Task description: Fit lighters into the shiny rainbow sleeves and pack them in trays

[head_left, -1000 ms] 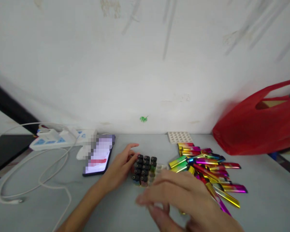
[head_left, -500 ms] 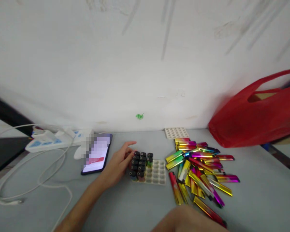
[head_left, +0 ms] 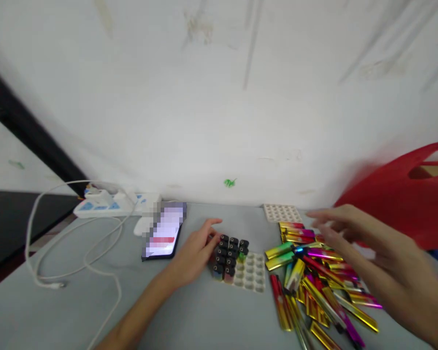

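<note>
My left hand [head_left: 195, 257] rests on the table against the left side of a pale tray [head_left: 255, 273] with round pockets. Its index finger points outward, apart from the thumb, and the curled fingertips are partly hidden behind the nearest black-topped pieces [head_left: 222, 253]. Several of these pieces stand upright in the tray's left columns; the pockets on the right show bare. My right hand [head_left: 383, 262], slightly blurred, hovers over the right side of a loose pile of shiny, flat, lighter-like sticks [head_left: 319, 291] in gold, red, purple and green. Its fingers are apart, with nothing seen in them.
A second pale tray [head_left: 282, 213] lies by the wall behind the pile. A phone [head_left: 164, 233], a white power strip [head_left: 105, 206] and a looping white cable [head_left: 118, 287] occupy the left. A red bag [head_left: 383, 194] stands at the right.
My right hand has come up from the bottom edge to above the pile at the right. My left hand stays beside the tray. The whole view has shifted somewhat.
</note>
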`<state>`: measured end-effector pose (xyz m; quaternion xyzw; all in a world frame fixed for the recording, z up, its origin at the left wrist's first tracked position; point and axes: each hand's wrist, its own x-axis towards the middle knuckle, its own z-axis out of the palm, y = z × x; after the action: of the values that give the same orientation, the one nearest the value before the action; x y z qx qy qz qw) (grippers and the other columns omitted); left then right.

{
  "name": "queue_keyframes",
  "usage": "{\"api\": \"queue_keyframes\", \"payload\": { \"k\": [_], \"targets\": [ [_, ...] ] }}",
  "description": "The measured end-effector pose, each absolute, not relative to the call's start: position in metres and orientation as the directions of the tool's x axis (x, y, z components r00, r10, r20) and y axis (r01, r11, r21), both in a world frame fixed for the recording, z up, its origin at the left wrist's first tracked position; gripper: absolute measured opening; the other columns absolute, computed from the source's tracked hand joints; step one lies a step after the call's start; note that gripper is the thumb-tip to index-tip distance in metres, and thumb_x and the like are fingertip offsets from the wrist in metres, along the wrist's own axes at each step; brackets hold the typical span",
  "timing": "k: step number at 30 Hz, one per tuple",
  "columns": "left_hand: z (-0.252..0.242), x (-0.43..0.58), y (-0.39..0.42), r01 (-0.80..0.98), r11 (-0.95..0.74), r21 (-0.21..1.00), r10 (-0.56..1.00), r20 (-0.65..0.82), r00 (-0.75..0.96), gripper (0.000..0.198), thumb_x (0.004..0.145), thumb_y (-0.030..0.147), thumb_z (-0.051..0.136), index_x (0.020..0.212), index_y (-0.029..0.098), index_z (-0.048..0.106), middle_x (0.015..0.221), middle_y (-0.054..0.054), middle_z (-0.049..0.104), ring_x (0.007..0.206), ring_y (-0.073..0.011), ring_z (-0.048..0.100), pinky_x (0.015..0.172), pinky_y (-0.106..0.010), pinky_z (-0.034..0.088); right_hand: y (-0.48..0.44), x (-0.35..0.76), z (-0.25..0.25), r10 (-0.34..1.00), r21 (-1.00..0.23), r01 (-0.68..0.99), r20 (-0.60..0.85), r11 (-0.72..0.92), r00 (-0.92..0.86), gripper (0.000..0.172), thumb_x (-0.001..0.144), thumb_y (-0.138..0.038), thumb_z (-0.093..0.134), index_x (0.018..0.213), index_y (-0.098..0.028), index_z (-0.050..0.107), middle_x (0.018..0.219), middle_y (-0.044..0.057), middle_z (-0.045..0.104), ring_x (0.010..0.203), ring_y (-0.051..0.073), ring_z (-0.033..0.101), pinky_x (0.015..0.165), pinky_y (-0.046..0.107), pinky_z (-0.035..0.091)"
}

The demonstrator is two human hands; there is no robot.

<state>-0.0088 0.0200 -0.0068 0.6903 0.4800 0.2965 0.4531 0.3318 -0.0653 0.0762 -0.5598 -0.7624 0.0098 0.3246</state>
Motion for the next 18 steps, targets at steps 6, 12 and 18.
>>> {"api": "queue_keyframes", "payload": {
  "k": [6, 12, 18],
  "targets": [
    [-0.004, -0.008, 0.019, 0.397, -0.105, 0.912, 0.930, -0.051, 0.364, 0.045, 0.110, 0.046, 0.044, 0.146, 0.021, 0.051, 0.094, -0.003, 0.070, 0.075, -0.0206, 0.064, 0.067, -0.030, 0.047, 0.006, 0.372, 0.032, 0.917, -0.210, 0.919, 0.300, 0.333, -0.264, 0.030, 0.106, -0.039, 0.055, 0.118, -0.024, 0.078, 0.114, 0.015, 0.074, 0.108, 0.034, 0.066, 0.099, 0.053, 0.054],
    [-0.005, -0.009, 0.020, 0.389, -0.095, 0.916, 0.934, -0.054, 0.353, 0.045, 0.109, 0.046, 0.045, 0.146, 0.021, 0.052, 0.097, -0.004, 0.073, 0.081, -0.0219, 0.067, 0.071, -0.031, 0.048, 0.013, 0.390, 0.006, 0.929, -0.204, 0.915, 0.209, 0.348, -0.306, 0.024, 0.100, -0.043, 0.070, 0.118, -0.031, 0.080, 0.118, 0.011, 0.073, 0.110, 0.034, 0.061, 0.095, 0.049, 0.049],
    [-0.006, -0.009, 0.020, 0.396, -0.105, 0.912, 0.934, -0.047, 0.355, 0.045, 0.109, 0.046, 0.046, 0.146, 0.021, 0.053, 0.097, -0.004, 0.073, 0.082, -0.0229, 0.067, 0.070, -0.031, 0.048, 0.016, 0.382, 0.010, 0.933, -0.220, 0.913, 0.189, 0.343, -0.305, 0.015, 0.101, -0.041, 0.069, 0.105, -0.028, 0.077, 0.115, 0.009, 0.076, 0.112, 0.034, 0.061, 0.093, 0.048, 0.042]
  ]
}}
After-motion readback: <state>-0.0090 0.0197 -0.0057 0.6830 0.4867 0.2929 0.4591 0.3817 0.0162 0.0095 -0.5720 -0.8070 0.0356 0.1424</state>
